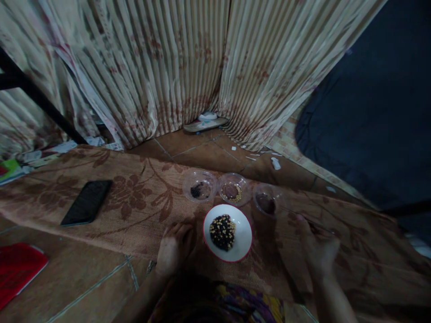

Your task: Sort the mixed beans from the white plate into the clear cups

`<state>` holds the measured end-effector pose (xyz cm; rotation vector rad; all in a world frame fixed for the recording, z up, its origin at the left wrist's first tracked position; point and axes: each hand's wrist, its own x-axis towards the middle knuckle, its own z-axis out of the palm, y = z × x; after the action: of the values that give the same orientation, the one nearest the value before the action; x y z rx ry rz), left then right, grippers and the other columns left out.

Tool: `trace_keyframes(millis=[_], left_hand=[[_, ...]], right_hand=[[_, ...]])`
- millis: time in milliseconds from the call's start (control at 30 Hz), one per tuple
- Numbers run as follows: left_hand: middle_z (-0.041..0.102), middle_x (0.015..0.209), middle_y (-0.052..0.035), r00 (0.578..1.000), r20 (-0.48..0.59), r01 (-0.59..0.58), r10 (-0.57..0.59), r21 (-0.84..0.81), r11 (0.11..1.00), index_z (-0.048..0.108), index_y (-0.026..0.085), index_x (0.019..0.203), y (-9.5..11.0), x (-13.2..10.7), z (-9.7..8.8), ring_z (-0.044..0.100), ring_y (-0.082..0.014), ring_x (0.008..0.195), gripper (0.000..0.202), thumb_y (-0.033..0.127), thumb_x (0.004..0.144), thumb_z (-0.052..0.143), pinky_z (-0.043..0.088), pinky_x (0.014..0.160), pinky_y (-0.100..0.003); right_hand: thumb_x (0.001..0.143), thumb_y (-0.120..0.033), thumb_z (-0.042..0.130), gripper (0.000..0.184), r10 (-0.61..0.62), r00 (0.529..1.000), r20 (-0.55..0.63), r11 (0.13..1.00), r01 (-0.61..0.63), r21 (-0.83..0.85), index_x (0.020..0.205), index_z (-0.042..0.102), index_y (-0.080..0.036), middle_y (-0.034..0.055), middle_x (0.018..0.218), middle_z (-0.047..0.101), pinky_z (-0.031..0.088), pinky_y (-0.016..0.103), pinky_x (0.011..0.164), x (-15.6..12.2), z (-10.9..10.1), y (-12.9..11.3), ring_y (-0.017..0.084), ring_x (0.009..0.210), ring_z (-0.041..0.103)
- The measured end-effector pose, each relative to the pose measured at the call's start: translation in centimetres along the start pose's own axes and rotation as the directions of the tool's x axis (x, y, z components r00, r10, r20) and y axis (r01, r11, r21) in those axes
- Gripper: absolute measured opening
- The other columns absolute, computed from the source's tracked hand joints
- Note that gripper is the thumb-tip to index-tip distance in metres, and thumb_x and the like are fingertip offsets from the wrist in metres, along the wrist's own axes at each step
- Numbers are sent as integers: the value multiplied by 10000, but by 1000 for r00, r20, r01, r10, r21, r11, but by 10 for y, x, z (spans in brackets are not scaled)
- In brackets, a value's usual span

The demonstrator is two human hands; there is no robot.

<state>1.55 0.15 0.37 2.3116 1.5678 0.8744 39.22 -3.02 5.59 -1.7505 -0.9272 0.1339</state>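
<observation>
A white plate (243, 233) with a red rim holds a heap of mixed dark and yellow beans (222, 231) on a brown flowered cloth (134, 202). Behind it stand three clear plastic cups: one with dark beans (199, 185), one with yellowish beans (233, 189), one with reddish-brown beans (267, 199). My left hand (172, 248) rests on the cloth just left of the plate, fingers curled. My right hand (316, 249) is right of the plate, blurred, holding thin chopsticks (305, 216) that reach toward the right cup.
A black phone (86, 202) lies on the cloth at the left. A red object (18, 269) sits on the tiled floor at lower left. Striped curtains (161, 67) hang behind, with a sandal (206, 123) under them. Dark fabric (370, 112) fills the right.
</observation>
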Motion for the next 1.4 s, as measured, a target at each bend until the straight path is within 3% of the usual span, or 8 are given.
trace_keyframes(millis=[100,167,300,400,667,1067,1400], left_hand=[[721,862,-34,1000,11,10,-10,1,1000,669,226,910,1,0,-1,649,-204,807,150,233,957,526,471,770,-355],[722,866,-38,1000,11,16,-16,5,1000,670,222,914,1,0,-1,649,-204,816,151,231,958,527,474,778,-357],[725,877,-44,1000,8,24,-24,8,1000,672,217,915,0,-1,2,650,-204,840,160,239,966,522,481,813,-367],[726,892,-40,999,13,31,-31,1,1000,669,223,926,-1,-3,5,650,-204,840,150,238,968,525,481,820,-369],[727,907,-33,999,26,32,-32,9,999,674,226,942,-1,-3,4,645,-206,844,137,237,966,539,476,821,-366],[719,877,-37,999,33,30,-30,16,999,671,219,930,0,-3,3,651,-198,830,156,230,972,520,477,816,-365],[719,885,-37,999,32,34,-34,4,999,674,228,923,2,-2,1,639,-201,825,158,231,968,524,482,819,-365]], right_hand=[[757,-512,756,356,-1,1000,25,998,0,56,840,768,-166,115,939,773,539,492,921,-22,2,-14,292,941,714],[761,-492,753,306,14,987,158,996,-28,82,825,774,-193,97,925,773,566,460,877,-40,3,-28,272,914,719],[791,-484,729,273,22,885,464,997,-53,54,847,787,-223,89,929,772,593,388,765,-68,10,-45,255,882,722],[819,-496,701,281,-12,838,546,999,-19,50,839,788,-229,87,905,766,591,362,758,-78,17,-44,243,871,720],[830,-518,692,302,-26,827,562,999,2,44,837,784,-231,91,946,751,582,359,790,-82,22,-31,238,908,703],[844,-531,663,322,-23,804,595,999,2,36,829,783,-232,85,935,736,571,345,785,-86,26,-32,229,903,692],[830,-560,666,353,-11,821,571,999,-15,41,809,781,-227,89,926,736,562,354,787,-86,26,-31,233,886,694]])
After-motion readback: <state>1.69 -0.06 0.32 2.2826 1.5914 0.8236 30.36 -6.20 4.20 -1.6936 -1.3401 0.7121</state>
